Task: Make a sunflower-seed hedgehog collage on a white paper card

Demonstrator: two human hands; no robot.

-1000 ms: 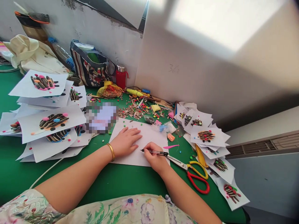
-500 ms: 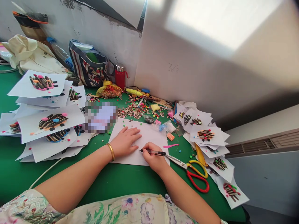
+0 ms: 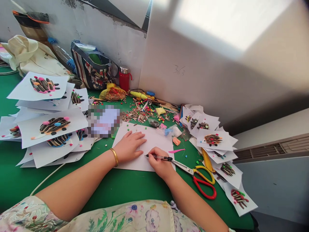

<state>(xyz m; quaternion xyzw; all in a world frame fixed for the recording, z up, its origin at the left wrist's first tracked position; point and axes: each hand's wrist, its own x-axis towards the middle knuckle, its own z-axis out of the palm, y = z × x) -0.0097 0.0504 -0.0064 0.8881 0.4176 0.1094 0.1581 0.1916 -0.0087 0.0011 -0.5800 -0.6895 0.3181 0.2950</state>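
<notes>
A white sheet of paper [image 3: 159,138] lies on the green table in front of me. My left hand [image 3: 130,146] rests flat on its left part, fingers spread, with a gold bangle at the wrist. In my right hand [image 3: 160,162] is a black pen [image 3: 163,158], its tip at the paper just right of my left fingertips. Scissors [image 3: 202,180] with one yellow and one red handle lie beside my right hand, blades partly behind it. A pink plastic tool [image 3: 176,150] and an orange clay lump [image 3: 176,141] sit at the paper's right edge.
Cards with seed-and-clay figures are piled at left [image 3: 54,125] and right [image 3: 212,139]. Scattered seeds [image 3: 136,114], clay packets, a red bottle [image 3: 124,80] and a striped bag [image 3: 93,69] stand or lie along the wall. A blurred phone-like object [image 3: 105,122] is left of the paper.
My right hand and the pen have shifted very slightly to the right. My left hand has stayed in place.
</notes>
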